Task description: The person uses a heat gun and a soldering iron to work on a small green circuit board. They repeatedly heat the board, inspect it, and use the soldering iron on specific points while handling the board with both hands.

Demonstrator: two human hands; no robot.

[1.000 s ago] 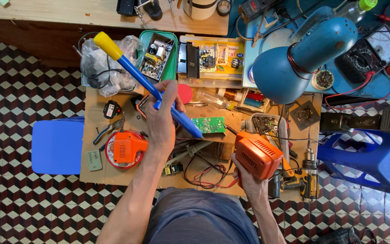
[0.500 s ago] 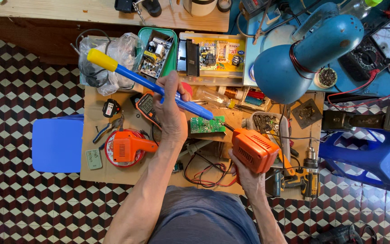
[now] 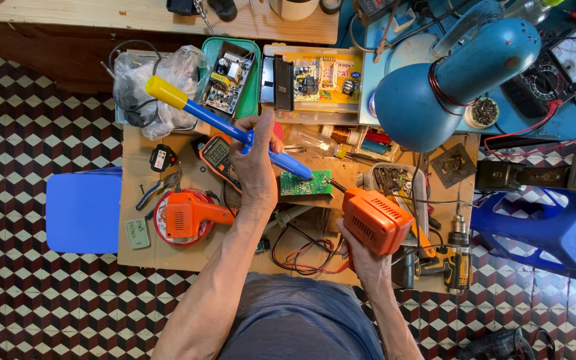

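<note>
My left hand (image 3: 256,160) grips a long blue solder sucker (image 3: 221,123) with a yellow plunger end; its tip rests by a small green circuit board (image 3: 305,184) on the cardboard-covered bench (image 3: 168,240). My right hand (image 3: 361,257) holds an orange soldering gun (image 3: 376,220), whose thin tip points left at the board's right edge. The board lies flat between the two tools.
A second orange soldering gun (image 3: 191,215) lies on a red reel at the left. A multimeter (image 3: 218,155), pliers (image 3: 158,190), a green tray (image 3: 233,73) of boards, a blue lamp (image 3: 455,73), a cordless drill (image 3: 441,263) and red wires (image 3: 301,250) crowd the bench. Blue stools (image 3: 81,212) flank it.
The blue solder sucker has tilted and slid down-right, its tip settling at the green board. The orange soldering gun has shifted slightly toward the board.
</note>
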